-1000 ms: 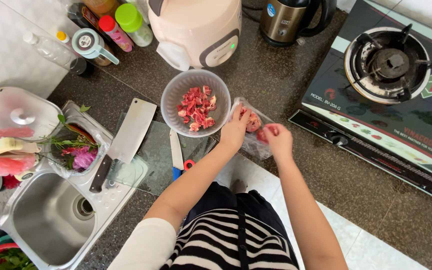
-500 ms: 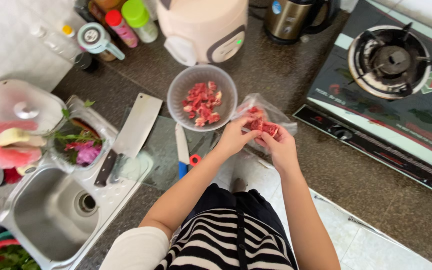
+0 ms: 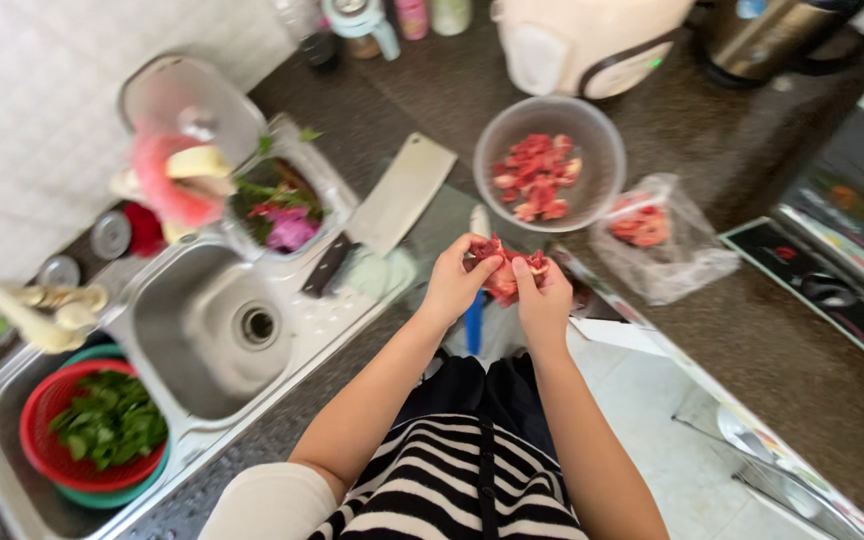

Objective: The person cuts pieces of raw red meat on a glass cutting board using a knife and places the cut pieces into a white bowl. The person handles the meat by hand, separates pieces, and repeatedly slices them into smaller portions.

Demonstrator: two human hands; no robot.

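My left hand (image 3: pixel 455 281) and my right hand (image 3: pixel 544 296) hold one piece of raw red meat (image 3: pixel 503 272) between them, above the counter's front edge. Just beyond my hands stands a clear bowl (image 3: pixel 592 135) with several cut red meat pieces. To its right lies a clear plastic bag (image 3: pixel 667 252) with more raw meat inside. A cleaver (image 3: pixel 397 198) with a dark handle rests on the counter to the left of the bowl.
A steel sink (image 3: pixel 210 335) lies at the left, with a red colander of greens (image 3: pixel 102 425) beside it. A white rice cooker (image 3: pixel 592 40) and a kettle (image 3: pixel 767 35) stand at the back. A stove edge (image 3: pixel 832 280) is at the right.
My hands have drawn back from the plastic bag toward me, bringing a piece of meat with them. The view has shifted left and down, showing more of the sink.
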